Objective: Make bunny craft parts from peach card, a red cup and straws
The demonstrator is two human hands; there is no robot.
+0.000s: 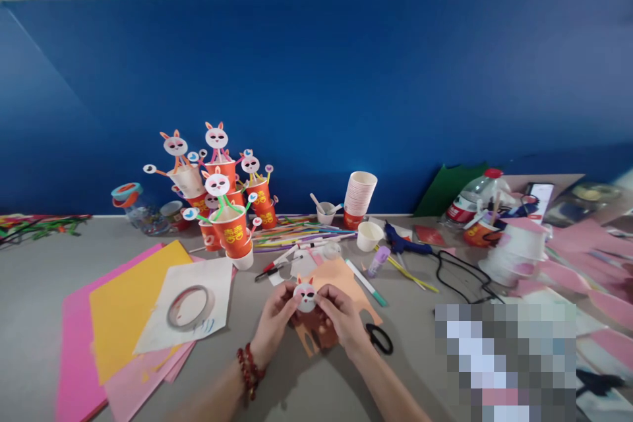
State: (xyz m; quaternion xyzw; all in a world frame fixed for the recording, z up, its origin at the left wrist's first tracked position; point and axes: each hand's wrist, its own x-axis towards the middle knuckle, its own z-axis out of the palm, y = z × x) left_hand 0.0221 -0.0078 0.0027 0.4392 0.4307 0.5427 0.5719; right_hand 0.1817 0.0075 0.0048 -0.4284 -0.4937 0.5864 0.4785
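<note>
Between my two hands I hold a small round white paper rabbit face [306,297] with orange-lined ears, dark eyes and pink cheeks. My left hand [279,313], with a red bead bracelet at the wrist, pinches its left edge. On the opposite edge, the fingertips of my right hand [341,316] close on it. Beneath my hands lies cut orange paper [341,280]. Black-handled scissors [380,338] rest beside my right wrist, partly hidden. A green-capped marker [366,282] and a purple glue stick [378,261] lie just beyond.
Red paper cups [235,234] with rabbit figures stand stacked at back left. Coloured paper sheets [121,290] and a tape roll [190,307] lie left. A cup stack [360,194], a blue glue gun [403,241] with its cord, and a plastic bottle [472,194] stand toward the right.
</note>
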